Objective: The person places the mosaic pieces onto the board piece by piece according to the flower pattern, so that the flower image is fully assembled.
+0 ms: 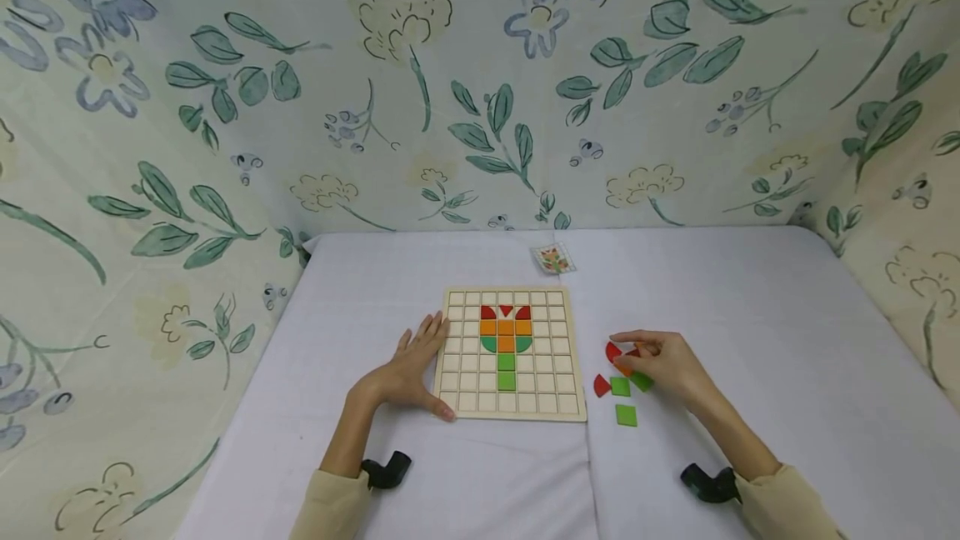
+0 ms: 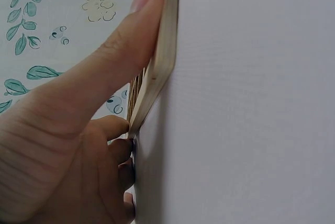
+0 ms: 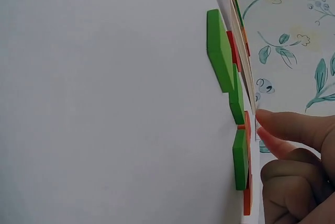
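A wooden grid board (image 1: pixel 465 402) lies flat on the table, bearing a flower-like pattern of red, orange and green tiles. My left hand (image 1: pixel 408 373) is spread along its left side, fingertips at that edge and thumb at the near left corner. The left wrist view shows the thumb (image 2: pixel 125 41) against the wooden rim. Right of the board, my right hand (image 1: pixel 663 365) hovers low over loose tiles, thumb and forefinger bent around a red rounded tile (image 1: pixel 612 352). In the right wrist view the fingertips nearly meet; whether they pinch that tile is unclear.
Beside the right hand lie a red fan-shaped tile (image 1: pixel 602 386), a green square (image 1: pixel 620 387) and a nearer green square (image 1: pixel 626 415). A small card (image 1: pixel 553 258) with a coloured pattern is behind the board. Floral cloth (image 1: pixel 495 140) hangs behind the white table (image 1: pixel 712 282).
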Motion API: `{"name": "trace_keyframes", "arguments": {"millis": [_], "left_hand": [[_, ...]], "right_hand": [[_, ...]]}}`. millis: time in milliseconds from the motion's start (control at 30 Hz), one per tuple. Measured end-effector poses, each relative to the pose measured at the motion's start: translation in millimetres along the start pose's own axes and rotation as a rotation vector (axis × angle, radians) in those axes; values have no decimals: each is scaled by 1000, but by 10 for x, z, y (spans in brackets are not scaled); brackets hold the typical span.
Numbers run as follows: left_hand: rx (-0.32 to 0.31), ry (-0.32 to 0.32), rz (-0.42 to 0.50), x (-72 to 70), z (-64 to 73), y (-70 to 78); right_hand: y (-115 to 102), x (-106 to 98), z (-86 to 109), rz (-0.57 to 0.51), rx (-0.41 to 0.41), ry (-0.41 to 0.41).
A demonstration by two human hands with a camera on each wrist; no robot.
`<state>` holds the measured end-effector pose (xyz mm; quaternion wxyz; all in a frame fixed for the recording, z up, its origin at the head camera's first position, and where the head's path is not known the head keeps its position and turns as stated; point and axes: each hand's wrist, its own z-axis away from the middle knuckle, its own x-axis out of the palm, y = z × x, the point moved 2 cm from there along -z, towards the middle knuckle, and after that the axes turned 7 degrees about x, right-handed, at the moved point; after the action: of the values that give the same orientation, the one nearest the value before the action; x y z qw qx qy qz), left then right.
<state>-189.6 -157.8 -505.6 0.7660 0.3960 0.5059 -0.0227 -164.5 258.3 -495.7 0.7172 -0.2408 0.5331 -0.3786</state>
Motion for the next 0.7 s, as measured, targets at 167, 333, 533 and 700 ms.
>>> {"name": "trace_keyframes", "arguments": {"millis": [167,333,533,700], "left_hand": [[-1,4,4,0,5,2],[-9,0,14,-6,15,24],[-9,8,9,-8,13,28],[-9,8,9,-11,6,27]], "right_hand": [[26,30,-33,18,19,9],[24,50,-77,46,24,21],[-18,66,-140,35,31,-4],[-31,76,-187,7,47,-13]]}}
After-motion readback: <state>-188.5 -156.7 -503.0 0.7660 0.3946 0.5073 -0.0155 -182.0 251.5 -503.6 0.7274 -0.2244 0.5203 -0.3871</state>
